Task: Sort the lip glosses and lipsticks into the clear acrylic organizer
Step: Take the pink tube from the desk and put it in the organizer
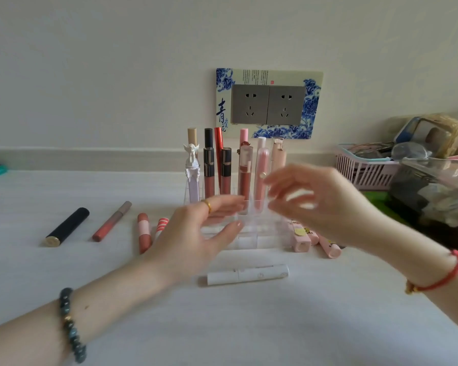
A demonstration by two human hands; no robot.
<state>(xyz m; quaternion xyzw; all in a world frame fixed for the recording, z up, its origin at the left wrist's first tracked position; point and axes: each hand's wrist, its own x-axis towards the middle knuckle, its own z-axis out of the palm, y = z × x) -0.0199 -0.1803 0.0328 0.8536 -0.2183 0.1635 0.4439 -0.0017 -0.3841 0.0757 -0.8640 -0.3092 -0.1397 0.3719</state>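
back rows of the clear acrylic organizer (259, 240) were filled; seven tubes (one black lipstick (67, 227)) lay outside. left hand (196, 235) and right hand (323, 200) hovered, fingers spread, holding nothing.

Only legible text: a large dark-blue "青" with a smaller "花" under it, on the left edge of the socket surround (224, 112). The fine vertical columns and red seal on it are too small to read. Marks on the white tube (246, 276) on the bench are illegible.

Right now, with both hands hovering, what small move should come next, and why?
Probably lower the left hand onto the red-striped lipstick beside it and grip it. It and the right hand hold nothing, several tubes lie loose on the table, and the organizer's front slots look free.
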